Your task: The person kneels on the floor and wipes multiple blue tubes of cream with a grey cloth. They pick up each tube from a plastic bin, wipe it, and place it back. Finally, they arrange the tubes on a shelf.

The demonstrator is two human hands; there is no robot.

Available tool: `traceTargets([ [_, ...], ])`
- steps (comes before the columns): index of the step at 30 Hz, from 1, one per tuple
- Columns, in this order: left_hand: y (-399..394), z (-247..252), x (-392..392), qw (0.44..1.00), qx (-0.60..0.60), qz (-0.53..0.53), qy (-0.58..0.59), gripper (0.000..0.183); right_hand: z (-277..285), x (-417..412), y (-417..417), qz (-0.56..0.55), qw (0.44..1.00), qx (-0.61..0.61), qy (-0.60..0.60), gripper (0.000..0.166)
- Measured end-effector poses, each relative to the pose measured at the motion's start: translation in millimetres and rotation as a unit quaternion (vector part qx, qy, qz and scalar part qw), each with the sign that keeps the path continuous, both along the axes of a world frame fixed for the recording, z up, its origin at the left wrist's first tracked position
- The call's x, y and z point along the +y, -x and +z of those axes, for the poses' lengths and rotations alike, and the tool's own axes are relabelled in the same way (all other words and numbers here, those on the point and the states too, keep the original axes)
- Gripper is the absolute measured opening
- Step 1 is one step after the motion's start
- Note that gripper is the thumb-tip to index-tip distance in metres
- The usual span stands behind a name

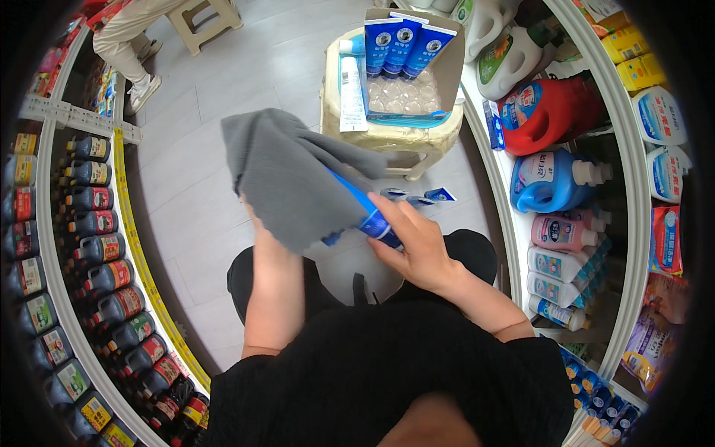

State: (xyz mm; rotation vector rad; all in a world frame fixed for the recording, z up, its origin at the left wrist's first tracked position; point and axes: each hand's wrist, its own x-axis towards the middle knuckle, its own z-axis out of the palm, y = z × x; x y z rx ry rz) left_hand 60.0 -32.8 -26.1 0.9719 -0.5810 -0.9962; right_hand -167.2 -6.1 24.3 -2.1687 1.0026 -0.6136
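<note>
My right hand (410, 237) grips a blue squeeze tube (373, 215) near its lower end. A grey cloth (296, 179) lies against the tube and covers part of it. Under the cloth is my left hand (249, 211), holding it up; its fingers are hidden and only an edge shows near the wrist. Beyond my hands, a carton (413, 114) sits on a cream plastic stool (385, 146). Three similar blue tubes (401, 47) stand inside it, above a clear insert with round pockets. A white tube (352, 92) lies beside the carton.
More blue tubes (440, 194) are on the tiled floor (190, 223), in front of the stool. Shelves of sauce bottles (114, 274) line the left. Detergent jugs (553, 179) fill the right shelf. At upper left are a person's legs (120, 44) and another stool (201, 25).
</note>
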Motion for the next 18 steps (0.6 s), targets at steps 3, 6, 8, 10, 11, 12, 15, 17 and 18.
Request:
traceTargets([
  [3,-20.9,13.4,-4.1,0.994,-0.105,0.005,-0.001,0.037,-5.4,-0.2,6.0,-0.058,0.989,-0.138,0.003,0.064],
  [6,-10.8,22.1,-10.0,0.885,-0.451,0.061,-0.1,0.046,-6.2,-3.8,10.4,-0.147,0.942,-0.258,-0.158,0.064],
  [8,14.8,22.3,-8.1,0.737,-0.651,0.129,-0.125,0.062,-3.8,-7.1,8.9,-0.163,0.916,-0.31,-0.195,0.066],
  [10,40.3,23.9,3.4,0.778,-0.625,0.034,-0.063,0.062,0.2,-9.9,3.8,-0.151,0.925,-0.282,-0.204,0.067],
  [11,50.3,25.3,7.6,0.797,-0.603,0.003,-0.038,0.062,0.3,-12.4,-2.8,-0.129,0.943,-0.261,-0.159,0.069],
  [12,59.4,26.6,11.6,0.81,-0.584,-0.058,-0.023,0.062,1.1,-13.9,-8.9,-0.1,0.969,-0.205,-0.098,0.071],
  [15,75.4,32.0,21.5,0.83,-0.534,-0.158,0.016,0.062,6.4,-11.3,-20.6,-0.034,0.994,-0.09,-0.049,0.075],
  [17,74.3,34.9,24.1,0.836,-0.518,-0.179,0.025,0.062,11.9,-15.9,-19.1,-0.015,0.998,-0.039,0.047,0.066],
  [18,71.8,35.6,24.9,0.839,-0.512,-0.183,0.025,0.062,14.8,-20.3,-18.1,-0.004,0.995,-0.01,0.096,0.062],
])
